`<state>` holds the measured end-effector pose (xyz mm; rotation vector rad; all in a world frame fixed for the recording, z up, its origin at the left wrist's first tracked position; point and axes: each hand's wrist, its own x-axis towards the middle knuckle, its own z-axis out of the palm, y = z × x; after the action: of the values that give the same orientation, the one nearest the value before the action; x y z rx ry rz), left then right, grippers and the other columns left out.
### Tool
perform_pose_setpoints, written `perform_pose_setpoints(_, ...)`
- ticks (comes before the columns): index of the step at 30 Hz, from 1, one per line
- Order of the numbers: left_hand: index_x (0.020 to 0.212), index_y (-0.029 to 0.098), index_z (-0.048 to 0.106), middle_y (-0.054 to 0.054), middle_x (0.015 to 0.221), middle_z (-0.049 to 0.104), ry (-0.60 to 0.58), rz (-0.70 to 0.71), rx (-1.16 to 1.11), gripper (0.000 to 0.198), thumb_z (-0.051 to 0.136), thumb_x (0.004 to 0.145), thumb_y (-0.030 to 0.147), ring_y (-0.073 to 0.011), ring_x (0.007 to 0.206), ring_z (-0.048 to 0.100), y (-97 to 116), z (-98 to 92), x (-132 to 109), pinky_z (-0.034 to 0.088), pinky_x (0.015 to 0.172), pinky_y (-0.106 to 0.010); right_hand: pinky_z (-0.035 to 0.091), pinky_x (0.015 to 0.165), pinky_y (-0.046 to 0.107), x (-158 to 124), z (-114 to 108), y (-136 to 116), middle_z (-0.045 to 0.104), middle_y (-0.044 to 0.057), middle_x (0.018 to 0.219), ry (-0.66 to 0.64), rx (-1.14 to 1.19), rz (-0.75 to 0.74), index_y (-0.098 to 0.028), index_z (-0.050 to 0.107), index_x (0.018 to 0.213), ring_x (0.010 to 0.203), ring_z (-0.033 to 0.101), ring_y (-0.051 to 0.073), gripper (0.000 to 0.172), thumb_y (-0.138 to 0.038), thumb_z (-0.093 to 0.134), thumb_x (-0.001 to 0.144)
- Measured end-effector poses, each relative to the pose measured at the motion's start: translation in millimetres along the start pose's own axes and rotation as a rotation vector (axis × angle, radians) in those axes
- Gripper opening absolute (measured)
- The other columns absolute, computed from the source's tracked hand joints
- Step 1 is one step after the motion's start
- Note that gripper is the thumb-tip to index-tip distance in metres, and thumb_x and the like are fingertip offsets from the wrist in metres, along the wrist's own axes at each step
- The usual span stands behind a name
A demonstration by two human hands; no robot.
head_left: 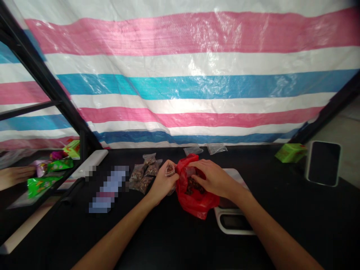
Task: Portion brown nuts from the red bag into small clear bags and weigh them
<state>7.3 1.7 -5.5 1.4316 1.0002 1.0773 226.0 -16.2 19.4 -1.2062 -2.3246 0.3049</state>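
My left hand (165, 178) is closed around a small clear zip bag (170, 169), its mouth pointing up and some brown bits showing through. Just right of it, a red plastic bag (198, 206) lies open with dark brown dried pieces (195, 186) inside. My right hand (212, 176) reaches over that opening, its fingers closed on a small clear plastic cup (190, 171); part of the cup is hidden. Several filled zip bags (144, 183) lie in a pile left of my left hand. A white kitchen scale (221, 223) sits partly under the red bag and my right forearm.
Flat clear bags (217, 149) lie along the back edge. At the right stand a green box (291, 153) and a dark-screened device (323, 164). A blurred-out flat object (109, 191) lies left. Beyond a black frame, another person's hand (17, 177) touches colourful packets (42, 185).
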Motion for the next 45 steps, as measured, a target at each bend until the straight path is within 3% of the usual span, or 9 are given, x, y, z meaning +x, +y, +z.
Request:
perform_pose_setpoints(3, 0.084, 0.022, 0.045, 0.003, 0.078, 0.053, -0.002, 0.154, 0.142, 0.016, 0.057, 0.078, 0.015, -0.0124, 0.069, 0.053, -2.7, -0.7, 0.5, 0.045, 0.064, -0.024, 0.046, 0.1, 0.042, 0.6, -2.0, -2.1, 0.072, 0.007, 0.12, 0.017, 0.027, 0.007, -0.024, 0.064, 0.125, 0.111, 0.064, 0.026, 0.037, -0.017, 0.065, 0.089)
perform_pose_setpoints(8, 0.095, 0.022, 0.05, -0.003, 0.1, 0.055, 0.172, 0.443, 0.486, 0.008, 0.057, 0.092, 0.022, -0.0158, 0.088, 0.056, -0.8, -6.8, -2.9, 0.047, 0.081, -0.03, 0.045, 0.103, 0.043, -1.9, -6.9, -1.9, 0.072, 0.005, 0.113, -0.004, -0.01, -0.027, -0.025, 0.069, 0.113, 0.109, 0.063, 0.025, 0.038, -0.007, 0.063, 0.081)
perform_pose_setpoints(14, 0.121, 0.024, 0.039, 0.0, 0.094, 0.06, 0.098, 0.45, 0.465, 0.037, 0.062, 0.094, 0.028, -0.015, 0.082, 0.062, 0.4, -5.2, -9.7, 0.051, 0.078, -0.03, 0.044, 0.107, 0.046, -2.0, -13.9, -11.2, 0.067, 0.006, 0.124, 0.063, 0.072, -0.054, -0.028, 0.065, 0.124, 0.118, 0.059, 0.026, 0.043, -0.011, 0.066, 0.085)
perform_pose_setpoints(21, 0.128, 0.026, 0.028, -0.003, 0.106, 0.055, -0.133, 0.432, 0.307, 0.054, 0.063, 0.088, 0.016, -0.0146, 0.087, 0.061, -5.1, 4.9, -17.3, 0.053, 0.074, -0.028, 0.05, 0.1, 0.039, 2.7, -2.8, -37.6, 0.065, 0.006, 0.117, 0.102, 0.253, -0.161, -0.029, 0.066, 0.116, 0.112, 0.061, 0.023, 0.024, -0.019, 0.065, 0.094)
perform_pose_setpoints(28, 0.127, 0.028, 0.026, -0.002, 0.105, 0.054, -0.207, 0.421, 0.219, 0.059, 0.061, 0.084, 0.009, -0.0132, 0.084, 0.06, -6.3, 6.6, -16.4, 0.052, 0.071, -0.026, 0.051, 0.099, 0.038, 2.4, 3.1, -36.5, 0.066, 0.006, 0.114, 0.123, 0.366, -0.178, -0.028, 0.067, 0.105, 0.109, 0.062, 0.022, 0.011, -0.024, 0.058, 0.1)
perform_pose_setpoints(32, 0.134, 0.028, 0.023, -0.006, 0.115, 0.055, -0.188, 0.414, 0.185, 0.068, 0.069, 0.085, 0.018, -0.0172, 0.1, 0.063, -3.4, 5.5, -14.4, 0.055, 0.085, -0.033, 0.05, 0.101, 0.039, 2.6, 2.6, -34.0, 0.065, 0.007, 0.114, 0.156, 0.547, -0.113, -0.025, 0.063, 0.095, 0.112, 0.062, 0.022, 0.009, -0.028, 0.057, 0.1)
perform_pose_setpoints(39, 0.135, 0.023, 0.039, -0.009, 0.116, 0.058, -0.186, 0.479, 0.543, 0.063, 0.074, 0.083, 0.027, -0.0245, 0.107, 0.06, 0.5, -11.4, -7.5, 0.051, 0.097, -0.043, 0.054, 0.074, 0.032, -2.8, -32.9, 0.0, 0.065, 0.004, 0.097, 0.251, 0.843, 0.15, -0.025, 0.053, 0.104, 0.087, 0.065, 0.02, 0.031, -0.05, 0.066, 0.092)
perform_pose_setpoints(43, 0.133, 0.022, 0.045, -0.011, 0.117, 0.059, -0.168, 0.564, 0.681, 0.051, 0.067, 0.088, 0.027, -0.0262, 0.108, 0.059, 2.3, -16.0, -4.7, 0.049, 0.098, -0.045, 0.052, 0.069, 0.032, -22.4, -70.3, 25.1, 0.068, 0.005, 0.098, 0.009, 0.819, 0.284, -0.025, 0.056, 0.12, 0.084, 0.066, 0.022, 0.042, -0.049, 0.07, 0.088)
perform_pose_setpoints(45, 0.133, 0.022, 0.046, -0.01, 0.116, 0.06, -0.158, 0.572, 0.693, 0.046, 0.062, 0.091, 0.025, -0.0254, 0.107, 0.059, 2.1, -16.5, -3.9, 0.049, 0.097, -0.043, 0.05, 0.069, 0.031, -33.0, -83.9, 35.1, 0.068, 0.005, 0.092, -0.16, 0.751, 0.335, -0.022, 0.061, 0.114, 0.082, 0.065, 0.021, 0.04, -0.051, 0.071, 0.087)
